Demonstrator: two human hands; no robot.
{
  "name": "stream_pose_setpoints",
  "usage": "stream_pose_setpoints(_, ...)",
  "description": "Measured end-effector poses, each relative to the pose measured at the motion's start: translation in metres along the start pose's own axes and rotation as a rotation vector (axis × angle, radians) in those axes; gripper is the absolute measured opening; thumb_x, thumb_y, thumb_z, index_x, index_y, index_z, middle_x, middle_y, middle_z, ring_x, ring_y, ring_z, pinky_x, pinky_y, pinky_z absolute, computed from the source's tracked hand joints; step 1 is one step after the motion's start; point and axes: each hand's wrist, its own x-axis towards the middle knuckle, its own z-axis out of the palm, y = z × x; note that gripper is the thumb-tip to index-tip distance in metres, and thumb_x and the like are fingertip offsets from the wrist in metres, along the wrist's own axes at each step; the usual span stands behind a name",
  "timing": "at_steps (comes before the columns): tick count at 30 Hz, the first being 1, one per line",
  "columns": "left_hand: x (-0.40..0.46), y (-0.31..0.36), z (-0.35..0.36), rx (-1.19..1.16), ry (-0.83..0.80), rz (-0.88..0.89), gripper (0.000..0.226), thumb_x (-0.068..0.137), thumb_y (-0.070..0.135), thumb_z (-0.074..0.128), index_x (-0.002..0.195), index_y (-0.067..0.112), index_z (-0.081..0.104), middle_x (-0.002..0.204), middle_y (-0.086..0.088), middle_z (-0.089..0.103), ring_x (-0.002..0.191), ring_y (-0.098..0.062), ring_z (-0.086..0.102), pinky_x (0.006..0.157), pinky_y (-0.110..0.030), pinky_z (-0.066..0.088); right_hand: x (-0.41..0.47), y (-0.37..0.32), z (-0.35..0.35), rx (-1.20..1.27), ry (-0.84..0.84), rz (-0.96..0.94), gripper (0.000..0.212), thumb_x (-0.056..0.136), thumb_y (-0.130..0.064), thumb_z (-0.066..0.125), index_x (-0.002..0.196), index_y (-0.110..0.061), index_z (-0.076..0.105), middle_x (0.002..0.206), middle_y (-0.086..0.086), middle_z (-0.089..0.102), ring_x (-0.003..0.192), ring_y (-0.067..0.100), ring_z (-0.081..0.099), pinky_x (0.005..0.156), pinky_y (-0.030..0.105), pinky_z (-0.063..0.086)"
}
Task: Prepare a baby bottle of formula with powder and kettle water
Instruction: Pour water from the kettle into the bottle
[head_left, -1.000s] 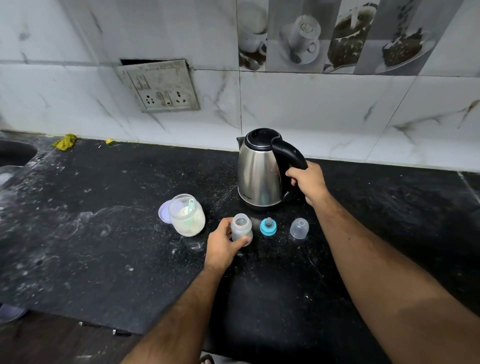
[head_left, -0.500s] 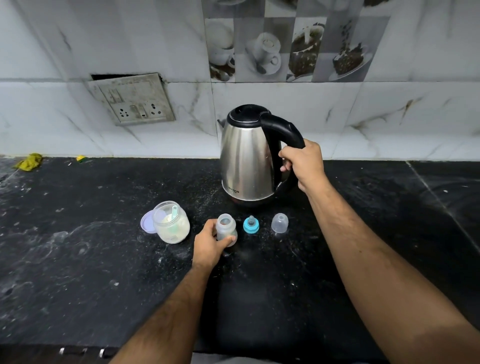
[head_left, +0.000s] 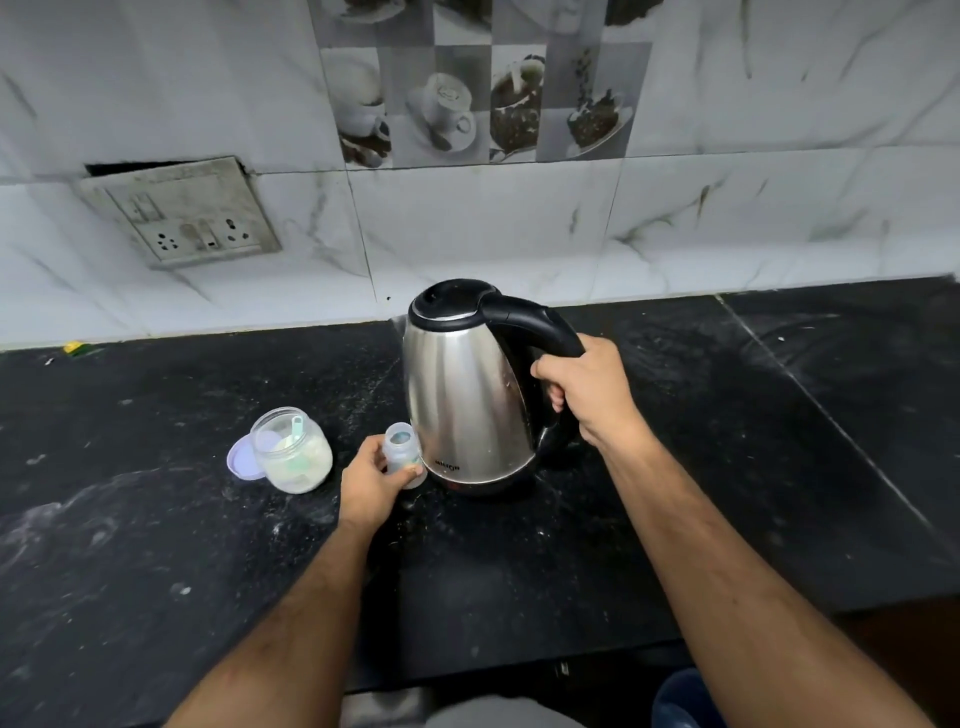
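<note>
A steel kettle with a black lid and handle hangs upright just above the counter, directly right of the bottle. My right hand grips its handle. The small clear baby bottle stands open on the black counter, and my left hand is wrapped around it. An open clear jar of pale powder with a green scoop inside sits left of the bottle. The teat and cap are hidden behind the kettle.
The jar's lilac lid lies behind it on the left. A switch and socket plate hangs askew on the tiled wall. A seam in the counter runs diagonally at the far right. The counter's front edge is close to my body.
My right hand has lifted the kettle off its spot and brought it forward and down beside the bottle, covering the teat and cap. My left hand stays on the bottle.
</note>
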Motion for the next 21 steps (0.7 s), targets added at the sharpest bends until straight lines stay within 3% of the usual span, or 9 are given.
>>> stream_pose_setpoints(5, -0.005, -0.004, -0.005, -0.053, -0.001, -0.009, 0.045, 0.069, 0.002, 0.085, 0.102, 0.022, 0.061, 0.107, -0.003, 0.072, 0.102, -0.018, 0.068, 0.097, -0.038, 0.052, -0.018, 0.006, -0.009, -0.042, 0.000, 0.033, 0.012, 0.062, -0.003, 0.063, 0.065, 0.003, 0.053, 0.048, 0.012, 0.042, 0.040, 0.020, 0.035, 0.044, 0.029, 0.029)
stream_pose_setpoints(13, -0.010, -0.002, -0.021, -0.069, -0.073, -0.008, 0.049, 0.068, 0.000, 0.085, 0.101, 0.028, 0.062, 0.110, 0.000, 0.071, 0.106, -0.019, 0.067, 0.098, -0.037, 0.051, -0.024, 0.011, -0.020, -0.236, -0.058, 0.043, 0.025, 0.067, 0.003, 0.065, 0.055, -0.012, 0.048, 0.041, 0.003, 0.042, 0.035, 0.017, 0.036, 0.046, 0.028, 0.029)
stream_pose_setpoints(21, -0.018, 0.013, -0.029, -0.136, -0.215, -0.006, 0.051, 0.070, -0.013, 0.077, 0.114, 0.011, 0.063, 0.108, -0.006, 0.071, 0.099, -0.018, 0.065, 0.097, -0.035, 0.050, -0.019, -0.003, -0.022, -0.431, -0.153, 0.040, 0.018, 0.067, -0.003, 0.071, 0.077, 0.009, 0.062, 0.054, 0.008, 0.051, 0.048, 0.020, 0.045, 0.049, 0.030, 0.033)
